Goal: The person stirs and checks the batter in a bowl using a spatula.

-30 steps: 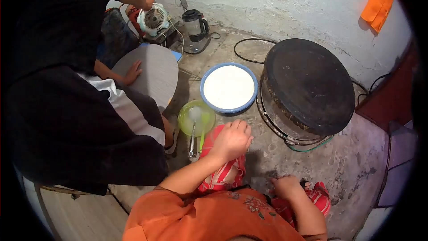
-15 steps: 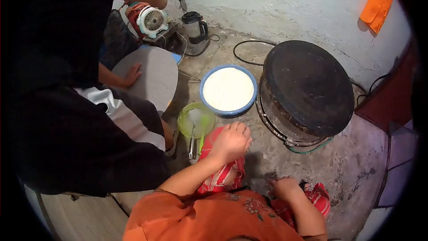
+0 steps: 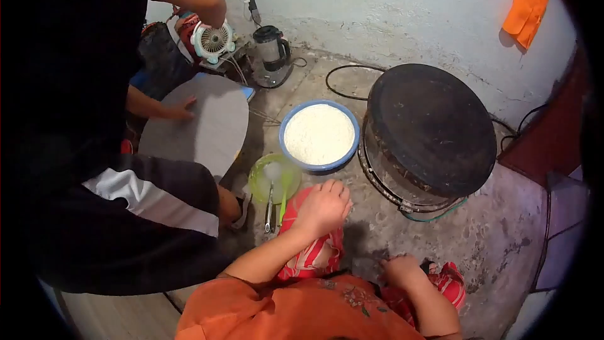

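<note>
My left hand rests on my left knee, on the red-and-white striped cloth. Its fingers are curled in together and I see nothing in them. Lower right, my right hand lies by my right leg; its fingers are bent down and mostly hidden. Just beyond my left hand is a green bowl with a metal-handled ladle and a green-handled utensil in it. Farther out stands a blue basin full of white, flour-like material. To its right is a large round black griddle on a drum-like base.
On the left, a person in black has one hand on a round grey board and the other arm over a small fan-like machine. A black-lidded jug stands by the wall. Black cable runs behind the griddle.
The other person's upper arm has come down onto the fan-like machine, and their body and the grey board have shifted slightly. My hands stay where they were; the view has tilted a little.
</note>
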`<state>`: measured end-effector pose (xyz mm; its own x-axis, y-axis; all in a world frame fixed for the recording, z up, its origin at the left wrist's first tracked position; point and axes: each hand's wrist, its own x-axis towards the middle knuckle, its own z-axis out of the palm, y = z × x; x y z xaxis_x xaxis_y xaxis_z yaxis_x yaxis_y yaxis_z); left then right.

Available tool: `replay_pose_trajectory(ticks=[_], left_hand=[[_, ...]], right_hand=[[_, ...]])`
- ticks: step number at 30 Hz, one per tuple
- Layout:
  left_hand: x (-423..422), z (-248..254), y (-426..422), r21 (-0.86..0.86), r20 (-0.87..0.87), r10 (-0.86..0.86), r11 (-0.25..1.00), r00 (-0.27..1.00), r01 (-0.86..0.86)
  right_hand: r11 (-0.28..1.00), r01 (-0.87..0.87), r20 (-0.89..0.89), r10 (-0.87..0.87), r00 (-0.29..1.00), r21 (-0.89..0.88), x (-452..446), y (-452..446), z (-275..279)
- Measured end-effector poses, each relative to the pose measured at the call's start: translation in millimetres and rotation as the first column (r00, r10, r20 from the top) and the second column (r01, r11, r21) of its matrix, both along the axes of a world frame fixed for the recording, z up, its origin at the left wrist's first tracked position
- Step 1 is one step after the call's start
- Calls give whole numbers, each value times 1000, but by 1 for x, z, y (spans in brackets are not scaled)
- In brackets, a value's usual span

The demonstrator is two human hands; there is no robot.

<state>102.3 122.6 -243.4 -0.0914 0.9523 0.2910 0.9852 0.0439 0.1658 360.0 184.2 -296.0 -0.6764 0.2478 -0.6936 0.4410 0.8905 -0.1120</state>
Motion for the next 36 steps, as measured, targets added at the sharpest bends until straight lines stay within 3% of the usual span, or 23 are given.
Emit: replay_pose_trajectory(ticks=[7,23,26,29,32,33,36], left_hand=[[0,0,0,-83,12,19,996,1000,-18],[2,0,-2,-84,26,36,996,999,-34],[-3,1,-2,45,146,20,999,989,-27],[-25,-11,-2,353,528,-73,925,846,-141],[-61,-39,-6,198,760,113,898,640,-394],[-70,-54,-11,118,894,119,867,432,-484],[-103,-163,-47,40,898,303,667,320,-744]], right_hand=[[1000,-13,-17,13,1000,-13,0,0,5],[1000,-18,-43,19,999,24,5,-3,-6],[1000,-21,-88,23,996,24,7,-4,-6],[999,-12,-79,14,997,34,5,-3,-8],[998,-32,-97,37,995,52,-1,-3,1],[998,-37,-176,45,983,49,-1,-4,9],[999,18,-215,-9,977,40,-3,-7,1]])
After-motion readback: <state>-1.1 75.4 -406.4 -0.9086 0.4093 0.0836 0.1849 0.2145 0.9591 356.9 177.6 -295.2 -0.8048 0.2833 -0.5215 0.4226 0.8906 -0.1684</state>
